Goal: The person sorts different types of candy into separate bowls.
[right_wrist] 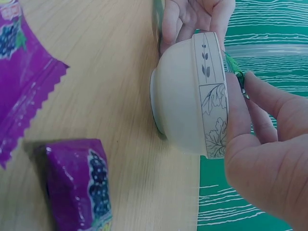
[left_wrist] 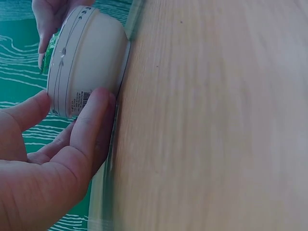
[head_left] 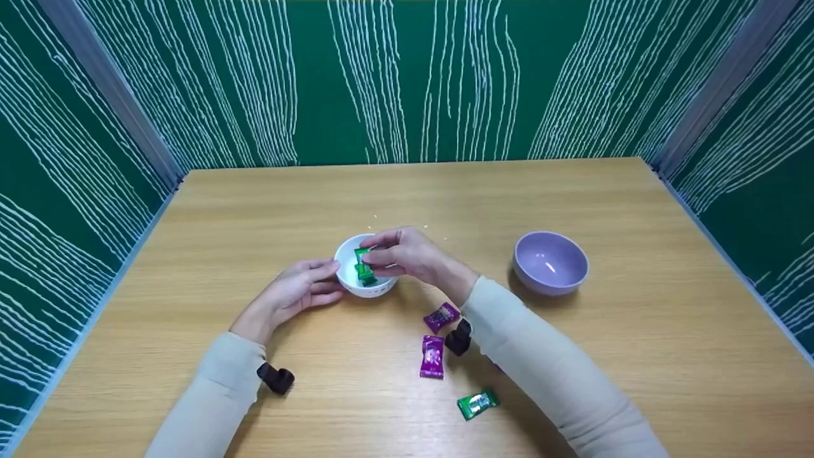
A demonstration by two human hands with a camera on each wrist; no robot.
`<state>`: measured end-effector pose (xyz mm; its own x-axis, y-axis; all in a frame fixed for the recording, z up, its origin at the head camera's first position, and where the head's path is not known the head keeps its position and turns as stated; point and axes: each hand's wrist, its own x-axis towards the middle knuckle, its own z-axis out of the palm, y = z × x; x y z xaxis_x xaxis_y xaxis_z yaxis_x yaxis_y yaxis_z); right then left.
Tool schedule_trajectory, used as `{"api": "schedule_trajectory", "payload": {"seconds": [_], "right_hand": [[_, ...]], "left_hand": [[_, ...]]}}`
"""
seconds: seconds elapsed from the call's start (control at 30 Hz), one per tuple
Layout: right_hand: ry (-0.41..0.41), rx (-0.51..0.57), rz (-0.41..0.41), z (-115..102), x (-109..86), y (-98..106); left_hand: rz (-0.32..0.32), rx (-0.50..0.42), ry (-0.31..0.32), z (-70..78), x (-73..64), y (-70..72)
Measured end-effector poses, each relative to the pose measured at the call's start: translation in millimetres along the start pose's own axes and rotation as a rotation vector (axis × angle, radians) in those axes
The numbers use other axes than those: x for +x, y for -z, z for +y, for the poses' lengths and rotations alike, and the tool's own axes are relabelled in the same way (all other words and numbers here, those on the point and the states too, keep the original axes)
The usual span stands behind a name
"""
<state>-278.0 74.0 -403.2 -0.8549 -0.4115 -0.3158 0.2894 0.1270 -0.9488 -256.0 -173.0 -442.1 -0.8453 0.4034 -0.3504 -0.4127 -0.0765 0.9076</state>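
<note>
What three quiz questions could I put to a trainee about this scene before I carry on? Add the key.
1. Multiple choice: what is the left hand doing?
A) pinching a purple packet
B) gripping the white bowl
C) lying flat on the table
2. True or false: the right hand has its fingers on a green packet.
3. Fill in: in the head view, the lilac bowl stands to the ____ of the white bowl.

Key: 1. B; 2. true; 3. right.
</note>
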Motion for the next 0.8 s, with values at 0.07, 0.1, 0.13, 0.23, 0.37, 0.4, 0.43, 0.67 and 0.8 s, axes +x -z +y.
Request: {"api": "schedule_trajectory", "payload": {"seconds": [0.07, 0.1, 0.13, 0.23, 0.37, 0.4, 0.43, 0.67, 0.8], "right_hand": [[0.009, -0.004, 0.000, 0.1, 0.3, -1.1], [0.014, -0.009, 0.000, 0.2, 0.4, -1.6], [0.017, -0.015, 0.001, 0.2, 0.4, -2.0], [0.016, -0.029, 0.008, 0.0, 0.1, -3.3], [-0.005, -0.029, 0.025, -1.5, -0.3, -4.0], [-0.010, -0.027, 0.028, -1.8, -0.3, -3.9], [-0.015, -0.023, 0.030, -2.3, -0.4, -3.9], [-0.029, 0.010, 0.028, -3.5, -1.9, -3.7], [-0.020, 0.032, 0.002, -2.6, -2.6, -2.4]], "left_hand": [[0.004, -0.002, -0.001, 0.2, -0.3, 0.4], [0.007, -0.002, 0.000, 0.3, -0.5, 0.6], [0.009, -0.003, 0.001, 0.4, -0.6, 0.7], [0.016, -0.007, 0.006, 0.2, -0.5, 0.9], [0.019, -0.015, 0.013, -0.1, 0.2, 0.5], [0.020, -0.016, 0.015, 0.0, 0.4, 0.3], [0.020, -0.017, 0.017, 0.0, 0.4, 0.3], [0.013, -0.014, 0.019, 1.0, -0.2, 0.2], [0.008, -0.014, 0.016, 0.5, 0.0, 0.2]]}}
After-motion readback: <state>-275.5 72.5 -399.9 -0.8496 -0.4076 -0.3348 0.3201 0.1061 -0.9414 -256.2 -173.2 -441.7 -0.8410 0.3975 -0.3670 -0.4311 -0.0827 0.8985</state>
